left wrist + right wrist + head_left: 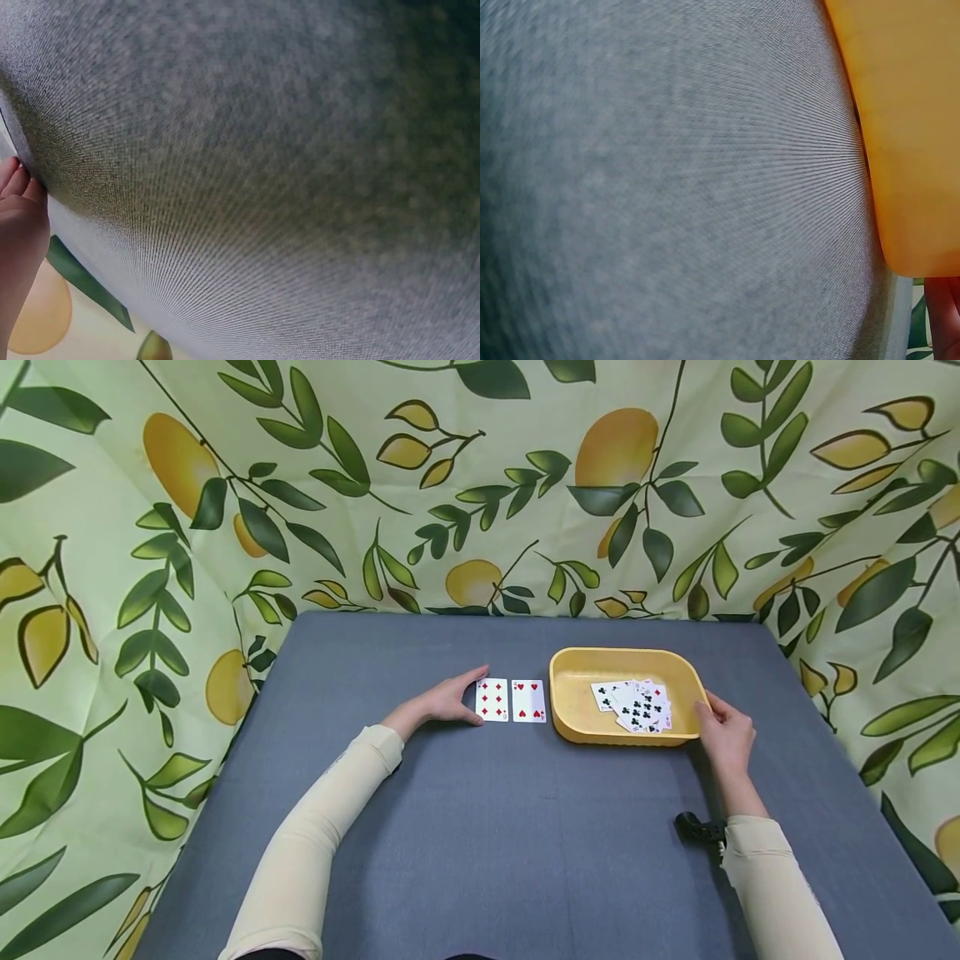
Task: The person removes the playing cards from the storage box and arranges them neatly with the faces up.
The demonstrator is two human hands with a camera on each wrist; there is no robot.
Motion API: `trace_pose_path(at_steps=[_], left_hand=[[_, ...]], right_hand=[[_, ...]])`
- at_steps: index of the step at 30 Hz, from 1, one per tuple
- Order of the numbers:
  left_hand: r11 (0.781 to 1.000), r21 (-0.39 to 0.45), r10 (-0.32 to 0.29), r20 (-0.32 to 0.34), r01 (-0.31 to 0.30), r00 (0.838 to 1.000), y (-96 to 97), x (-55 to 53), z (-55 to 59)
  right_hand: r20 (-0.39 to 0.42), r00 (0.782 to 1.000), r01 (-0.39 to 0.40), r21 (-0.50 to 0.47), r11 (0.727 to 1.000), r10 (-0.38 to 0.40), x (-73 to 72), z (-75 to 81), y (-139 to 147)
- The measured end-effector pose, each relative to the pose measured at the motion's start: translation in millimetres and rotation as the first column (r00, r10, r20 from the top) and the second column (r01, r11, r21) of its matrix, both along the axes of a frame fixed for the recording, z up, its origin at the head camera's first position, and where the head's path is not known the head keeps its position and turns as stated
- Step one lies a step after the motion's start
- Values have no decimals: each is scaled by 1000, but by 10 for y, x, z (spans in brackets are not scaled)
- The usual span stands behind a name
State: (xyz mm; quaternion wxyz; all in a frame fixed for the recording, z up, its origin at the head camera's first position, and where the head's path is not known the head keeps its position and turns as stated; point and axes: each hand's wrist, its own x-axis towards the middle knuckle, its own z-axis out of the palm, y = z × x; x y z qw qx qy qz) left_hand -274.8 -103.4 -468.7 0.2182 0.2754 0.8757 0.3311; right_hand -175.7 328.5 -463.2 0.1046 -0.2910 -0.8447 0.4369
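Observation:
On the grey table two playing cards lie face up side by side: a diamond card (492,700), seemingly a six, and a four of hearts (528,701). My left hand (444,697) is at the diamond card's left edge, thumb near its lower corner and fingers near its upper one. To the right of the cards stands a yellow plastic tray (566,714). Several face-up playing cards (645,710) lie overlapping inside it. With thumb and fingers my right hand (729,735) grips the tray's right end. The right wrist view shows the tray's side (919,150) close up.
Grey cloth covers the table (487,827). Behind it and along its sides hangs a fabric (480,485) printed with leaves and lemons. A black strap (699,828) sits at the right wrist.

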Motion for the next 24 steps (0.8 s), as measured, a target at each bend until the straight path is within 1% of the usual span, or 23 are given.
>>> trace_pose_path(at_steps=[6,9,12,14,15,17,18,21,24], left_hand=[[1000,8,-14,-13,14,1000,-11,14,10],[1000,22,-4,-18,4,1000,-17,25,7],[997,61,42,-27,-40,999,-24,40,-14],[989,121,90,-26,-86,996,-28,52,-28],[981,163,114,-21,-109,993,-32,59,-35],[956,249,158,-2,-153,987,-37,72,-37],[942,289,172,23,-171,985,-37,101,19],[894,386,213,78,-226,974,-38,109,55],[845,456,252,122,-279,960,-23,109,118]], right_hand=[[9,1000,-1,-2,1000,1,-1,-5,1],[17,1000,1,-8,1000,-1,-4,-9,3],[25,1000,1,-12,1000,-1,3,-15,2],[29,1000,0,-12,1000,1,8,-14,2],[30,1000,-2,-13,1000,2,10,-13,3],[29,1000,-3,-11,1000,3,13,-9,4],[27,1000,-3,-9,1000,3,14,-7,5],[22,1000,-3,-4,1000,3,12,-7,11],[14,1000,-4,6,1000,4,-1,-4,9]])
